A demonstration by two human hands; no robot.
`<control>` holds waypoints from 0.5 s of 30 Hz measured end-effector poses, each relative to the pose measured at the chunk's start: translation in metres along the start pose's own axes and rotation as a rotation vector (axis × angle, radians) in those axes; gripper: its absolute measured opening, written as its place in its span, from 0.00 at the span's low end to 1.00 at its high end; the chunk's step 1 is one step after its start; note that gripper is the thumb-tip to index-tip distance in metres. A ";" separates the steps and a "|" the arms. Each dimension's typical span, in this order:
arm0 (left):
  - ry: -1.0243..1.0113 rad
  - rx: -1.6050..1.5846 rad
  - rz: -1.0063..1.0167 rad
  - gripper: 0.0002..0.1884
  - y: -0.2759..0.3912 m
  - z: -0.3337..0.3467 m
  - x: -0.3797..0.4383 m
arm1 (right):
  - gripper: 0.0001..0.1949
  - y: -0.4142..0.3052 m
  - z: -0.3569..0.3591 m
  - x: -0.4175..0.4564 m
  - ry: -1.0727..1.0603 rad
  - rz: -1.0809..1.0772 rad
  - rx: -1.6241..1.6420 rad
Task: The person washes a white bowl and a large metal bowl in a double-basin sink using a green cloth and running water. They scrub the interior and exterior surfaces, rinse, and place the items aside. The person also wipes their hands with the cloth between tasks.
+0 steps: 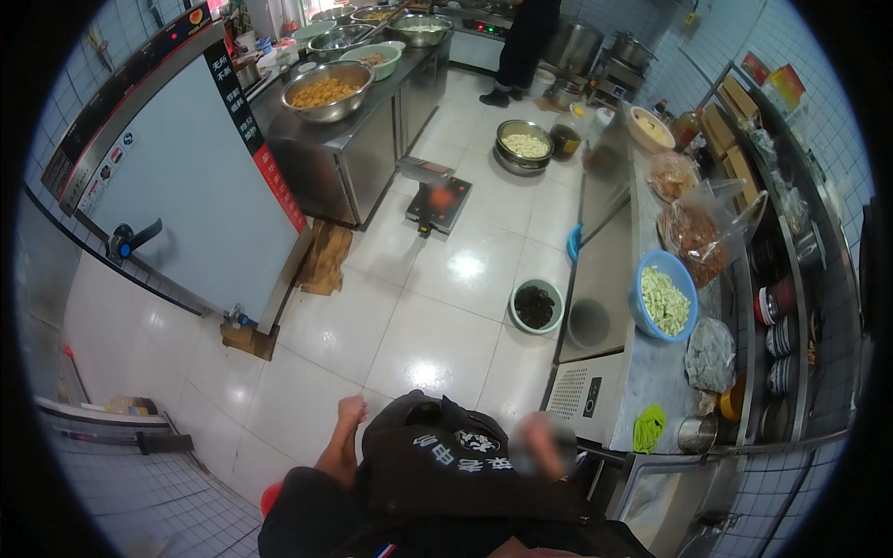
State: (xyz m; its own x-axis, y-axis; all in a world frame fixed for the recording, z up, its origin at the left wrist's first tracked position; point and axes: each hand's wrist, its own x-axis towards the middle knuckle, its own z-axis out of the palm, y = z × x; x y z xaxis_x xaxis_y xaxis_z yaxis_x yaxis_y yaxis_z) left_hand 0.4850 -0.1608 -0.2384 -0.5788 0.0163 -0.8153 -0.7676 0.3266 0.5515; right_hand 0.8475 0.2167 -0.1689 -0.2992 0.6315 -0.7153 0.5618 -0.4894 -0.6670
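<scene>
My left hand (353, 410) hangs beside the dark apron (432, 481) with its fingers curled in and nothing seen in them. On the apron's other side is my right hand (544, 443), blurred, so its fingers cannot be made out. It is nearest to the lower panel of a steel counter unit (575, 390). Ahead on the tiled floor stands a pale green bowl (556, 322) of dark, wrinkled pieces (535, 307). A blue basin (635, 307) of chopped pale green vegetable (663, 301) rests on the steel counter (638, 390), near a bright green cloth (649, 428).
A white steam cabinet (188, 188) stands left, near flattened cardboard (326, 258). Past it, a steel bench (328, 150) carries several bowls. What looks like a floor scale (446, 202) and a steel basin (520, 164) occupy the aisle. A person (527, 49) stands at the back. Shelves (774, 279) line the right.
</scene>
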 end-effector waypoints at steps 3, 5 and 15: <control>-0.064 0.111 0.037 0.15 -0.005 -0.027 0.028 | 0.10 -0.011 0.021 -0.011 -0.009 -0.007 -0.033; -0.104 0.157 0.077 0.14 -0.004 -0.042 0.051 | 0.11 -0.015 0.034 -0.004 -0.014 -0.013 -0.037; -0.114 -0.005 0.065 0.12 0.031 -0.048 0.061 | 0.13 -0.063 0.073 -0.006 -0.096 -0.072 -0.004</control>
State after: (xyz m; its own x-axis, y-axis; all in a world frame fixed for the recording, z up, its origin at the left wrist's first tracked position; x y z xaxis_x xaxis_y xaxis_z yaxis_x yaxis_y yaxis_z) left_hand 0.4126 -0.1949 -0.2623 -0.5925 0.1449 -0.7924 -0.7311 0.3165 0.6045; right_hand 0.7572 0.1996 -0.1375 -0.4110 0.6041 -0.6828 0.5398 -0.4423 -0.7163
